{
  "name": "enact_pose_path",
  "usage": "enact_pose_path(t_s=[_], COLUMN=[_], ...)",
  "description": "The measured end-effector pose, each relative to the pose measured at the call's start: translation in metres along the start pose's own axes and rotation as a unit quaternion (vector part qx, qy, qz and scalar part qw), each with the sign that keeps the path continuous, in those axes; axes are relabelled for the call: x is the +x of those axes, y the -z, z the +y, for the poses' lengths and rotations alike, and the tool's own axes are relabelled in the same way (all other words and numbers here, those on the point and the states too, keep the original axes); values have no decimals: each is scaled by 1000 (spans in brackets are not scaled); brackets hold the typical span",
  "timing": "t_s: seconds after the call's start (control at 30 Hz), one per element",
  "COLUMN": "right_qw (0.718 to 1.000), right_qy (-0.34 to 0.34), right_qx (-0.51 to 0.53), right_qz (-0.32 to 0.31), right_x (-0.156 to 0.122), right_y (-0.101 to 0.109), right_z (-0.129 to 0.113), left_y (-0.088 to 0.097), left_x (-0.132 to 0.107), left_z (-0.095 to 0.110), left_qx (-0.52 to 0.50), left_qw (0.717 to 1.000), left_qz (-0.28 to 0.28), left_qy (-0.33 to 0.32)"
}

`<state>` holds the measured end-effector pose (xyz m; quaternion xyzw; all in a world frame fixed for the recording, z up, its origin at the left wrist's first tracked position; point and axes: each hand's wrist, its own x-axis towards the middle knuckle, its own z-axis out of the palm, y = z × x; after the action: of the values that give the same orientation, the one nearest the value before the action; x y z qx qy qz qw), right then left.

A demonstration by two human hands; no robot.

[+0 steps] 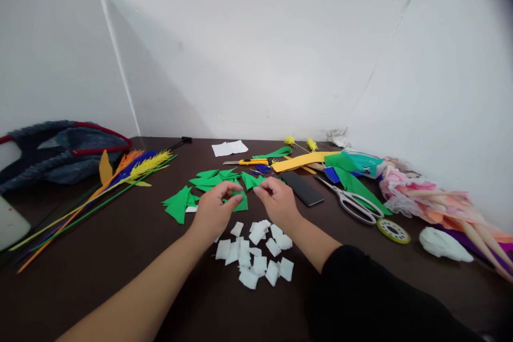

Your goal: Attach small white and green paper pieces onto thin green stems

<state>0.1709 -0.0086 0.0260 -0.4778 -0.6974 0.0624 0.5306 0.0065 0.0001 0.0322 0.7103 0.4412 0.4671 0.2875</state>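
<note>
My left hand (216,208) hovers over the green paper pieces (208,180), its fingers curled in toward the thumb. Opposite it, my right hand (279,202) has thumb and fingers drawn together in a pinch. Whatever either hand holds, if anything, is too small to make out. Between the hands, a green piece (242,206) lies behind the left fingertips. Small white squares (245,254), like cut tissue or cotton, are scattered in a loose pile below both hands. More green triangles (178,204) lie left of my left hand.
A yellow utility knife (253,162) with its blade out lies behind the hands. At right are a black phone (301,188), scissors (356,204), a tape roll (393,230) and dolls (436,197). Feathery coloured stems (120,171) and a denim bag (60,150) are at left.
</note>
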Motion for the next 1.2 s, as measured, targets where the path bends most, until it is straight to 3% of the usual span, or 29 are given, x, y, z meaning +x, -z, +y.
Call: enact_pose_path(t_s=[0.13,0.2,0.3,0.37,0.43,0.67,0.8,0.93,1.03,1.2], right_qw=[991,986,980,981,986,995,988,984,975,974], right_qy=[-82,-82,-72,-54,-29,89,148,125,105,74], right_qx=[102,142,182,180,157,23,6,90,161,195], right_qz=[-16,-19,-32,-50,-57,-30,-36,-88,-112,-91], right_x=[1,1,2,1,0,-4,-4,-2,-1,-4], right_y=[0,0,0,0,1,2,7,14,16,10], right_z=[7,12,15,13,9,2,2,-1,-5,-7], left_y=[3,2,-2,-6,-11,-13,-12,-11,-8,-4], left_x=[1,1,0,-1,-2,-1,1,2,1,-1], left_z=[3,4,4,3,4,10,6,2,1,-1], left_qx=[-3,17,69,90,93,58,-93,-266,-326,-341], left_qw=[999,999,995,988,987,997,991,945,916,909], left_qz=[31,38,10,-20,-33,-27,-98,-170,-196,-196], left_qy=[6,0,-72,-120,-128,-53,21,87,127,135])
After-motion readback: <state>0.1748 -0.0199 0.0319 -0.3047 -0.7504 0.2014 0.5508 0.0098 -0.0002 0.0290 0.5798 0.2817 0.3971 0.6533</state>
